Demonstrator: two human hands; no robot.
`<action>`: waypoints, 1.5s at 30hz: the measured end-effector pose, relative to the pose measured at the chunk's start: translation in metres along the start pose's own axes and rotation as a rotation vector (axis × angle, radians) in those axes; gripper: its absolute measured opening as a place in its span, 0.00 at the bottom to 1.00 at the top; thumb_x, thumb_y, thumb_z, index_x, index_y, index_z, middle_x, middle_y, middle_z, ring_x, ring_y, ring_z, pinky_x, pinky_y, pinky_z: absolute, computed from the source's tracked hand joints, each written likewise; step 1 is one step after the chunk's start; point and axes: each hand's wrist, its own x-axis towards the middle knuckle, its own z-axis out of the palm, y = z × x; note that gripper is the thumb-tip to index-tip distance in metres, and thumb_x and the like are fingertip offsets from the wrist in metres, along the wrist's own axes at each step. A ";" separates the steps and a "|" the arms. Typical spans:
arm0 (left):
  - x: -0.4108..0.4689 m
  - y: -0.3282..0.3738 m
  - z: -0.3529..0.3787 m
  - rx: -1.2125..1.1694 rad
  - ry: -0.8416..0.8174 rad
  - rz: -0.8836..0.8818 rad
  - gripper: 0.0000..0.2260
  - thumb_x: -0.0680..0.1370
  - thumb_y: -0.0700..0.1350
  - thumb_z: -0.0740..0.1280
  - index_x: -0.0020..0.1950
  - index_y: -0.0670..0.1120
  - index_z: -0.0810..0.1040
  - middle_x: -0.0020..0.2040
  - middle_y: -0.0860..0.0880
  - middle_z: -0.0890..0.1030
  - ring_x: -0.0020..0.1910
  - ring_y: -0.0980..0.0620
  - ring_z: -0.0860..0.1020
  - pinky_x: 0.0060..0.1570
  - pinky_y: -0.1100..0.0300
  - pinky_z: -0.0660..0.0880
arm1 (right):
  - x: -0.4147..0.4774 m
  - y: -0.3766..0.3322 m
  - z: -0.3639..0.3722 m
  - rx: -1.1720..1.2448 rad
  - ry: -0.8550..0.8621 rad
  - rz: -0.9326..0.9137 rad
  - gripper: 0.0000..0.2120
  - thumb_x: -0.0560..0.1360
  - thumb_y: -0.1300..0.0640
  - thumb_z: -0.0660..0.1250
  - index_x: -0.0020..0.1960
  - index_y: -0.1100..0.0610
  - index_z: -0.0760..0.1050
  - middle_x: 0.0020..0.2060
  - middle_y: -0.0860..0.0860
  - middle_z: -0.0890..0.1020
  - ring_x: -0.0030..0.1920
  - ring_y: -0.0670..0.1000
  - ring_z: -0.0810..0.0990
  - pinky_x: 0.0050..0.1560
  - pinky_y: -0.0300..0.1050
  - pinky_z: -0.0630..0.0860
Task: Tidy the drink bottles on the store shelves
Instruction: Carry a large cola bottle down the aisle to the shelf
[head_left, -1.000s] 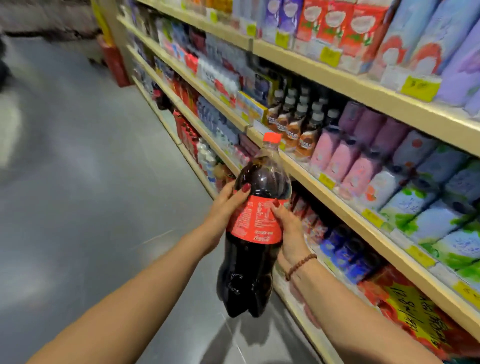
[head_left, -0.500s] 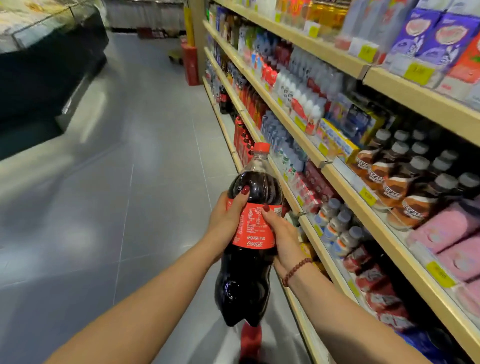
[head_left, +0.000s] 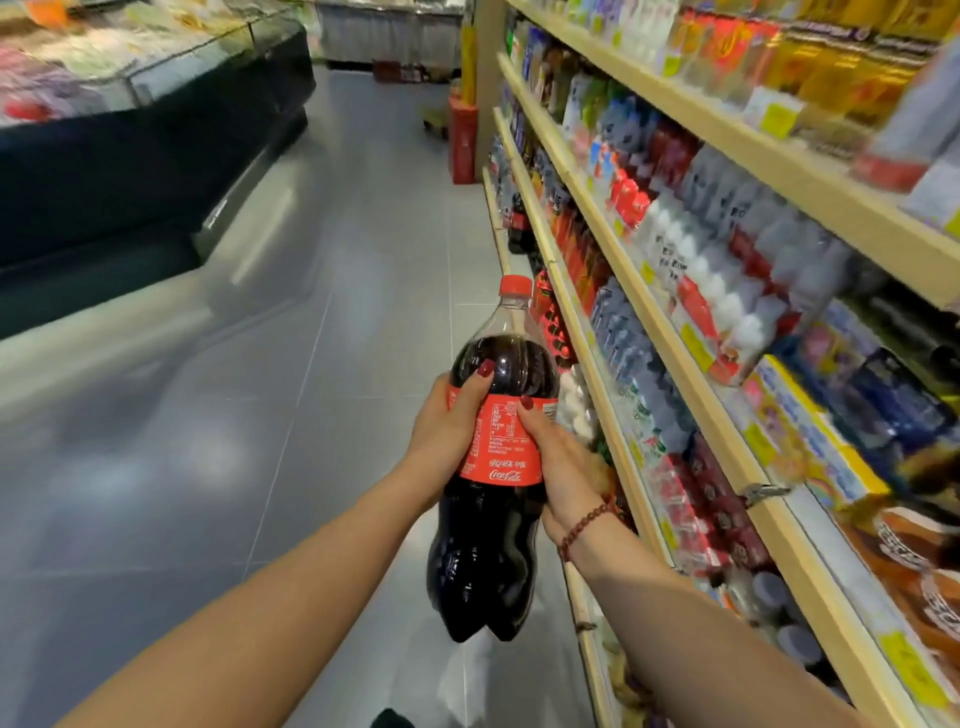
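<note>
A large cola bottle (head_left: 493, 540) with a red cap and red label hangs upright over the aisle floor, held in front of me with both hands. My left hand (head_left: 441, 436) wraps the label from the left, thumb up on the dark shoulder. My right hand (head_left: 563, 467), with a bead bracelet at the wrist, grips the label from the right. The wooden shelves (head_left: 670, 332) run along my right, packed with drink bottles and cartons. More cola bottles (head_left: 518, 223) stand on a low shelf further down the aisle.
Grey tiled floor (head_left: 291, 415) stretches ahead on the left. A dark chiller cabinet (head_left: 135, 156) lines the aisle's left side. A red display stand (head_left: 462, 140) sits at the far end of the shelving. Yellow price tags edge the shelf fronts.
The view has swung left and along the aisle, past the pink and brown bottles toward water and juice. The cola bottle stays upright in both hands, the grip unchanged.
</note>
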 end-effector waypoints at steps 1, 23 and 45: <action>0.016 0.002 -0.002 -0.004 -0.002 0.000 0.26 0.65 0.68 0.64 0.56 0.53 0.74 0.42 0.51 0.85 0.39 0.54 0.85 0.34 0.62 0.79 | 0.015 -0.004 0.005 -0.006 -0.010 0.003 0.35 0.50 0.38 0.77 0.52 0.56 0.80 0.44 0.54 0.86 0.42 0.51 0.85 0.39 0.42 0.80; 0.445 0.065 -0.079 -0.005 -0.061 -0.038 0.28 0.67 0.67 0.63 0.59 0.50 0.74 0.48 0.46 0.84 0.45 0.47 0.84 0.48 0.49 0.80 | 0.420 -0.085 0.148 -0.084 0.025 -0.013 0.31 0.51 0.38 0.76 0.48 0.55 0.82 0.42 0.52 0.87 0.42 0.49 0.85 0.37 0.38 0.79; 0.906 0.128 -0.041 -0.015 -0.112 -0.040 0.27 0.69 0.66 0.64 0.59 0.48 0.73 0.49 0.46 0.84 0.44 0.48 0.84 0.46 0.51 0.81 | 0.869 -0.209 0.196 -0.056 0.068 0.000 0.25 0.56 0.40 0.77 0.46 0.56 0.82 0.42 0.54 0.86 0.42 0.51 0.86 0.38 0.43 0.81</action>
